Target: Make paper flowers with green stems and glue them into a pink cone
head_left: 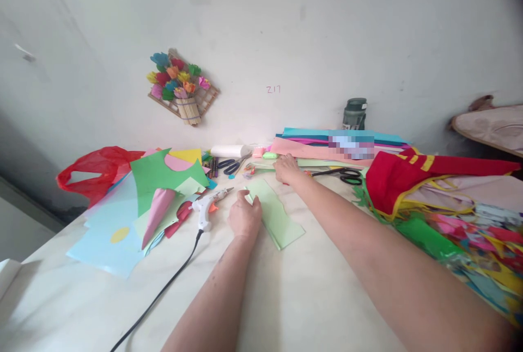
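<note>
My left hand (245, 214) is at the left edge of a folded light green sheet of paper (280, 216), its fingers and thumb curled around that edge. The sheet lies on the table with a wavy right side. Farther back, my right hand (287, 169) reaches down beside a pale green paper strip (310, 163). Its fingers are bent together, and whatever they hold is hidden; a bit of red shows beneath. Left of my left hand lies a white glue gun (206, 209) with an orange trigger. Black-handled scissors (347, 175) rest right of my right hand.
More scissors (232, 165) and a white roll (229, 151) lie at the back. Coloured paper (163, 177) and a red plastic bag (98, 169) are on the left. A red apron-like cloth (392, 183) and scraps (490, 243) cover the right. The glue gun's cord (163, 289) runs forward.
</note>
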`<action>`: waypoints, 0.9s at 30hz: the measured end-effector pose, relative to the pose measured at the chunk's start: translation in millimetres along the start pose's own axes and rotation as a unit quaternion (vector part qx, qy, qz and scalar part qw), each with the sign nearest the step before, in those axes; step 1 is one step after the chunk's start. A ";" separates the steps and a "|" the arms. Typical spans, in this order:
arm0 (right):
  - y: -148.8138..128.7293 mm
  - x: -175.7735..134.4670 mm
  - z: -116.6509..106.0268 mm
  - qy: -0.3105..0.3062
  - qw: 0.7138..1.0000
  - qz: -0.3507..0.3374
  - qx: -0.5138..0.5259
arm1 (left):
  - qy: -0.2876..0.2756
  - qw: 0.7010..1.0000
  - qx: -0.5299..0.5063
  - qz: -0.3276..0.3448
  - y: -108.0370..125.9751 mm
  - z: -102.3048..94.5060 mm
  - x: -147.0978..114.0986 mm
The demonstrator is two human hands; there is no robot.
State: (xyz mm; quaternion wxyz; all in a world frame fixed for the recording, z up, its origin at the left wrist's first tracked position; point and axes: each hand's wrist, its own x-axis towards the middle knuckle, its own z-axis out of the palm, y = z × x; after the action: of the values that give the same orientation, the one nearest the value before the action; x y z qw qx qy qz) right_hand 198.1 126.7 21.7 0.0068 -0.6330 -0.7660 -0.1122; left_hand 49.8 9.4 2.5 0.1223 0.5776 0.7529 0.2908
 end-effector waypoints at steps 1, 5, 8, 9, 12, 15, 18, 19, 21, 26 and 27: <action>0.6 1.5 1.2 -0.001 1.000 0.002 -0.008 | 0.000 1.000 -0.001 0.001 -0.1 0.0 -0.1; -0.7 6.8 0.9 0.002 0.999 -0.024 -0.027 | 0.005 1.000 -0.006 0.008 -0.6 0.3 -0.3; -3.6 9.4 -0.5 0.021 0.998 -0.044 -0.029 | 0.007 1.000 -0.006 0.008 -0.7 0.4 -0.4; -4.4 10.0 -0.4 0.025 0.998 -0.045 -0.029 | 0.007 1.000 -0.005 0.007 -0.6 0.4 -0.4; -5.6 11.4 1.5 0.027 0.998 -0.044 -0.028 | 0.005 1.000 0.000 0.006 -0.3 0.6 -0.2; -4.5 13.0 3.0 0.029 0.998 -0.043 -0.019 | 0.002 1.000 0.000 0.004 -0.4 1.0 0.3; -1.6 16.3 2.2 0.029 0.999 -0.044 -0.012 | -0.001 1.000 0.004 0.003 -0.7 1.5 1.2; -0.4 18.1 1.7 0.029 0.999 -0.044 -0.012 | -0.001 1.000 0.006 0.003 -0.8 1.6 1.4; 1.8 22.2 0.9 0.030 0.999 -0.041 -0.016 | -0.002 1.000 0.009 0.002 -0.9 1.6 1.7; 6.0 31.7 2.5 0.042 0.999 -0.032 0.004 | -0.005 1.000 0.005 0.002 -0.7 1.5 1.7; 6.9 32.8 3.3 0.038 0.999 -0.028 0.019 | -0.003 1.000 0.003 0.003 -0.9 1.8 1.8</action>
State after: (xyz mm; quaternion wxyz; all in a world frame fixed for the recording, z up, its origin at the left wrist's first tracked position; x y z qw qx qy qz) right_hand 198.7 160.3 24.6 0.0445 -0.6061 -0.7847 -0.1221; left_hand 49.4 11.4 0.8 0.1222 0.5811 0.7517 0.2868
